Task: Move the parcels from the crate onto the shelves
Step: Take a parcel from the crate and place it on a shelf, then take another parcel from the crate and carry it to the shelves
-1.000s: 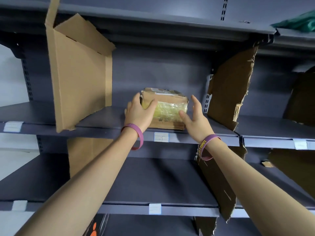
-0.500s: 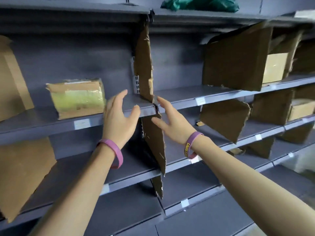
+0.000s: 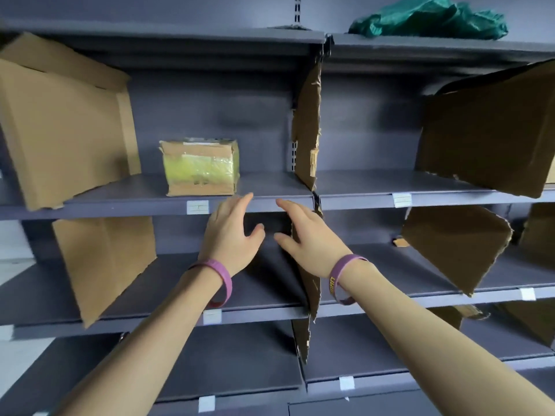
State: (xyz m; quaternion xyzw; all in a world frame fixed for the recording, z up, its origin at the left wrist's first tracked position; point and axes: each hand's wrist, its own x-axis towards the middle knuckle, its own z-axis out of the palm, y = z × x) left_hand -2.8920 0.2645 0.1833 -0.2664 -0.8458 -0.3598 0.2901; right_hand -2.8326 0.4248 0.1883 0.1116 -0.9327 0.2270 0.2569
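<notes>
You have let go of the small brown cardboard parcel banded in yellow-green tape (image 3: 201, 166). A second ago both your hands were cupped round it. Now it sits alone on the grey metal shelf (image 3: 270, 184), above and to the left of your fingertips and clear of them.

Your left hand (image 3: 231, 235) and right hand (image 3: 309, 238) have drawn back and dropped to just below that shelf's front lip. Their fingers (image 3: 241, 202) are straight and loosely spread, holding nothing. The left fingertips overlap the shelf's edge in the head view, but I cannot tell whether they touch it.

The torn brown cardboard divider (image 3: 306, 130) stands upright just beyond your right fingers and closes off the bay on that side.

I judge this parcel delivered: it rests flat, square to the shelf and back from the lip, so it should stay put. Bare shelf remains directly above your fingertips, between the parcel and the divider, which is room for another.

The crate is not in view. Your next move is probably to turn back to it for the next parcel.
</notes>
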